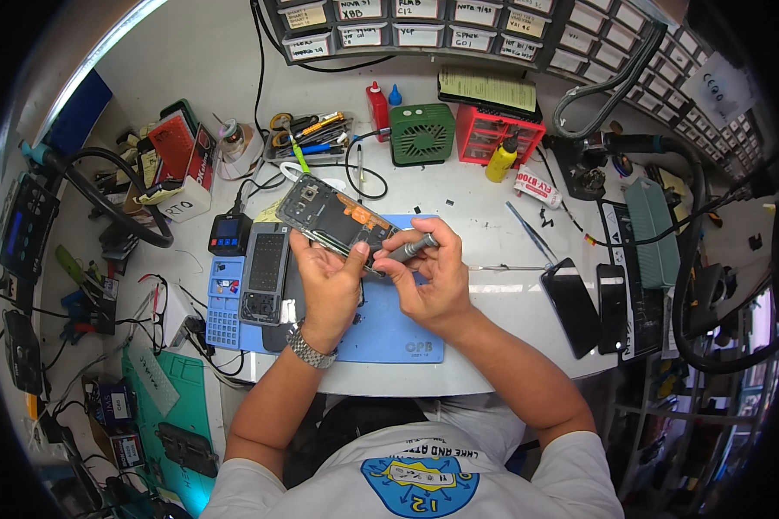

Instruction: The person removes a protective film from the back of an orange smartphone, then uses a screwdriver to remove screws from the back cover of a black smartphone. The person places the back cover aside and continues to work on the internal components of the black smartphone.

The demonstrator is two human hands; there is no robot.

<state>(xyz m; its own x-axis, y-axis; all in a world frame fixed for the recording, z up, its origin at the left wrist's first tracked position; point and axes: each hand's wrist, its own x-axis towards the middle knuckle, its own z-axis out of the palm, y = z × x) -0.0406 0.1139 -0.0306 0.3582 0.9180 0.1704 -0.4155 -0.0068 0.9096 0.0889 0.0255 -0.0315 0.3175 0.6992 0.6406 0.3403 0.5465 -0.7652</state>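
My left hand [331, 281] grips an opened smartphone [325, 210] by its lower edge, thumb along its side. The phone is tilted above the blue mat [389, 333], its inside facing up. A dark inner cover and an orange flex strip show in it. My right hand [433, 290] is closed around a grey screwdriver [413, 248], held at a low slant with its tip end toward the phone's lower right end. Fingers hide the tip, so contact cannot be made out. Left of my left hand, a dark phone housing [266, 275] lies partly on the mat.
Behind the phone stand a tool tray [307, 138], a green fan box [421, 135] and a red drawer unit [493, 138]. Tweezers [531, 232] and two dark phones [571, 307] lie at right. Label-fronted drawers [420, 35] line the back. A small black device [229, 232] stands left.
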